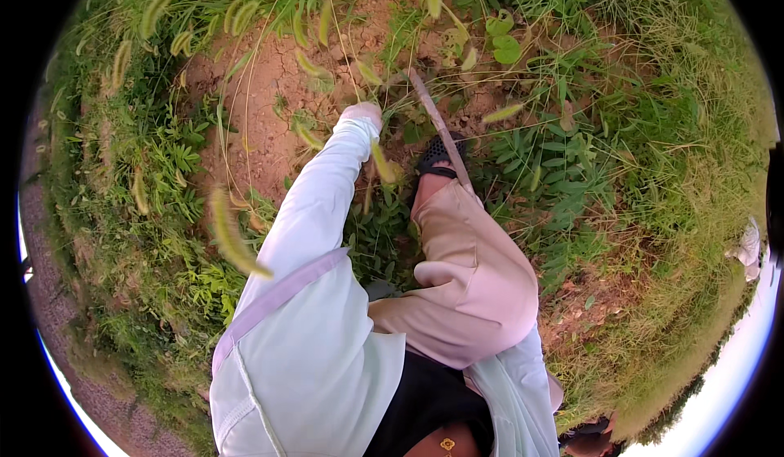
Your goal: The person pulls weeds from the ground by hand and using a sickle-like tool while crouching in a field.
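Note:
My left hand point(362, 112), at the end of a pale sleeve, reaches down among foxtail grass stems point(346, 43) over reddish soil. Its fingers are turned away and hidden, so a grip on the stems cannot be made out. My right hand is out of view; the pale right sleeve point(531, 365) passes behind my bent knee. A slender wooden stick or tool handle point(438, 117) slants past my foot, and its lower end disappears behind the trouser leg point(471, 242). On that foot is a black perforated shoe point(442, 151), set among low weeds.
Cracked bare soil point(263, 114) lies ahead and to the left. Leafy weeds point(557, 175) and dry grass point(692, 212) grow on the right. A whitish crumpled thing point(748, 249) lies at the far right. A gravelly strip point(52, 261) runs along the left rim.

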